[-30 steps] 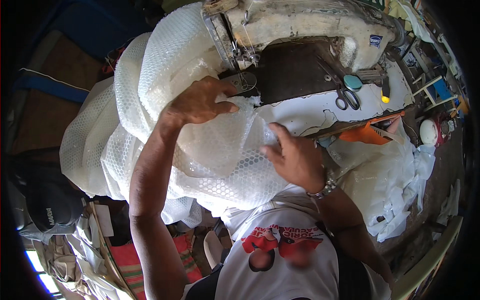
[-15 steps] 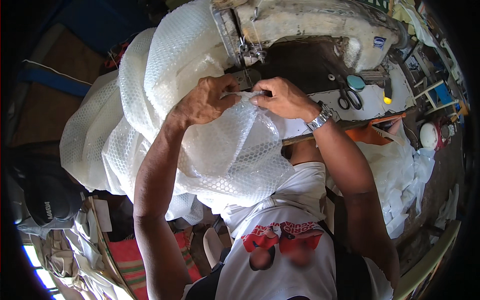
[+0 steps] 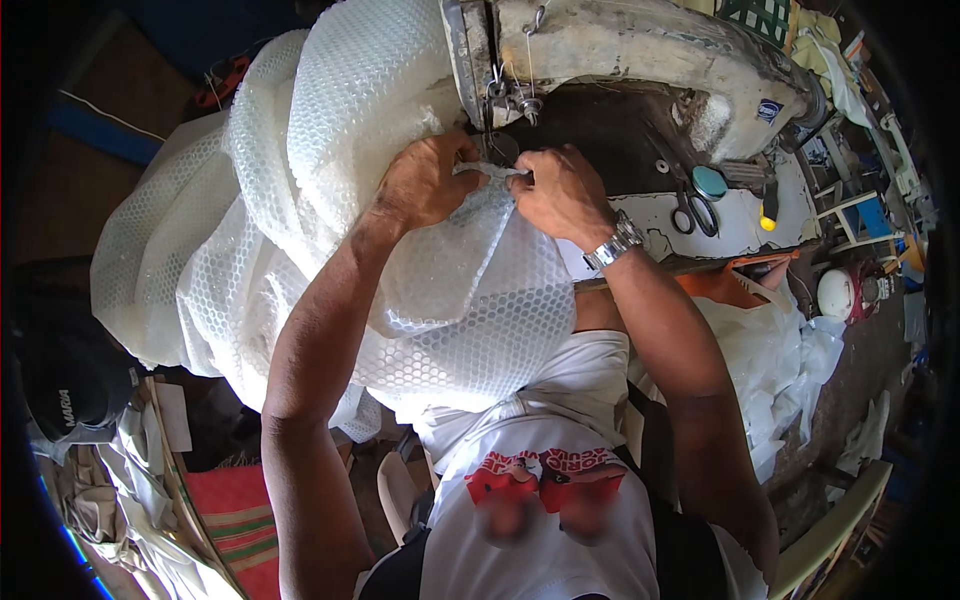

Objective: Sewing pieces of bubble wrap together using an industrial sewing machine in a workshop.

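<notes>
A big heap of clear bubble wrap (image 3: 470, 350) hangs over the table's front edge and my lap, and bulges up at the left. My left hand (image 3: 425, 182) pinches its gathered upper edge. Close beside it, my right hand (image 3: 562, 195), with a metal watch on the wrist, grips the same edge between thumb and fingers. Both hands are at the needle area of a worn, pale sewing machine (image 3: 640, 45), just in front of its presser foot. The foot's contact with the wrap cannot be made out.
On the worn white tabletop (image 3: 650, 225) at the right lie black scissors (image 3: 694, 207), a round teal object (image 3: 709, 182) and a yellow-ended tool (image 3: 768, 215). Crumpled clear plastic (image 3: 760, 350) hangs at the lower right, below an orange item (image 3: 725, 287). A red striped cloth (image 3: 235, 515) lies at lower left.
My right hand has curled its fingers more tightly on the wrap's edge. The wrap over my lap has spread flatter, and the whole view has shifted slightly.
</notes>
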Demonstrator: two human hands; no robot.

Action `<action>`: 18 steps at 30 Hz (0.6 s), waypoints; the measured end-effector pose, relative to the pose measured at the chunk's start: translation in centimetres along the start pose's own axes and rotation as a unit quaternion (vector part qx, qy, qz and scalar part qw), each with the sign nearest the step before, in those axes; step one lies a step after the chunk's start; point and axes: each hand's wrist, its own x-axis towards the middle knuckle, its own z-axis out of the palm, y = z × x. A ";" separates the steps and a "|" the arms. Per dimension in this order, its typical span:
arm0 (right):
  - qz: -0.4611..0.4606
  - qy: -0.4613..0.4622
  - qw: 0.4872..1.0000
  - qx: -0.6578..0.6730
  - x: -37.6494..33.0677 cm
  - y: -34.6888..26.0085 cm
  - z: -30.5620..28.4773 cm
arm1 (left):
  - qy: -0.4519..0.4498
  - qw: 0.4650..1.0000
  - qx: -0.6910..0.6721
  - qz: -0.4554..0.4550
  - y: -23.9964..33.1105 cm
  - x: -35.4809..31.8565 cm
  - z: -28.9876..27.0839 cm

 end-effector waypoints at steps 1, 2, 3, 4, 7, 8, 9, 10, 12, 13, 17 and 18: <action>-0.012 0.019 1.000 0.001 0.2 -0.1 -0.1 | 0.001 1.000 0.004 -0.020 -0.2 0.0 0.1; 0.024 -0.025 0.999 0.002 0.5 -0.2 -0.2 | -0.001 0.999 -0.039 -0.030 -0.3 0.0 0.1; 0.059 -0.052 0.997 -0.002 0.8 -0.2 -0.3 | 0.003 0.996 -0.080 -0.038 -0.4 0.1 0.2; 0.064 -0.068 0.996 0.004 1.1 -0.1 -0.5 | -0.007 0.996 -0.081 -0.038 -0.4 0.2 0.3; 0.097 -0.115 0.988 0.015 2.3 0.0 -0.7 | 0.042 0.999 0.010 -0.019 -0.3 0.9 1.0; 0.106 -0.119 0.987 0.013 2.7 0.1 -0.8 | 0.058 0.997 0.029 -0.034 -0.2 1.1 1.3; 0.104 -0.114 0.988 0.020 3.0 0.3 -0.9 | 0.074 0.996 0.039 -0.033 -0.2 1.4 1.4; 0.115 -0.126 0.985 0.010 3.2 0.5 -1.0 | 0.075 0.995 0.046 -0.052 -0.2 1.5 1.5; 0.072 -0.160 0.982 0.073 3.5 1.3 -1.3 | 0.066 0.997 0.047 -0.006 -0.3 1.5 1.4; 0.068 -0.166 0.977 0.111 3.5 1.7 -1.5 | 0.067 0.997 0.047 -0.005 -0.4 1.3 1.3; 0.055 -0.029 0.991 0.119 3.6 1.9 -0.6 | 0.032 0.999 0.018 -0.005 -0.4 -0.1 1.2; 0.057 -0.028 0.991 0.118 3.6 1.7 -0.2 | 0.052 0.999 0.013 0.008 -0.4 -0.3 1.4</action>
